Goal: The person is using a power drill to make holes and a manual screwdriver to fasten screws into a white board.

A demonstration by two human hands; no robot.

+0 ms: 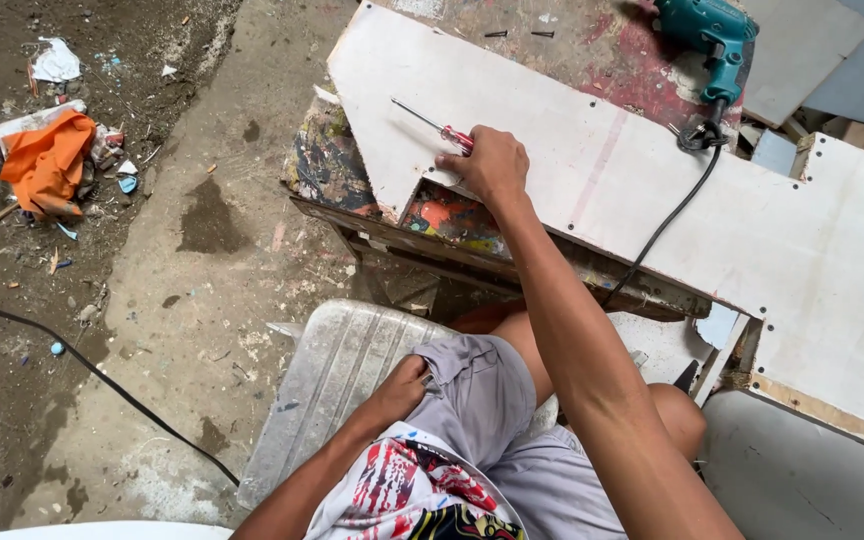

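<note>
1. The right hand (492, 165) is seen stretched forward with its fingers curled down over the red plastic handle of a slim screwdriver with a thin steel shaft (442, 128); the handle end is covered by the fingers, so a loose closing about it is judged rather than a firm clamp.
2. The left hand (402, 385) is rested, partly open, on the grey shorts at the thigh, and nothing is held in it.
3. The screwdriver is laid flat on the large white-painted flat board (592, 170), its shaft pointing away to the upper left. It is judged light, stiff and easily rolled; the ribbed-looking handle is the place to be gripped, not the smooth shaft.
4. The board is carried by a paint-stained wooden worktop (337, 165) and is judged rigid but awkward, being broad.
5. Further out, a teal electric drill with a black cord (712, 35) is lying on the worktop, well apart from the right hand.
</note>
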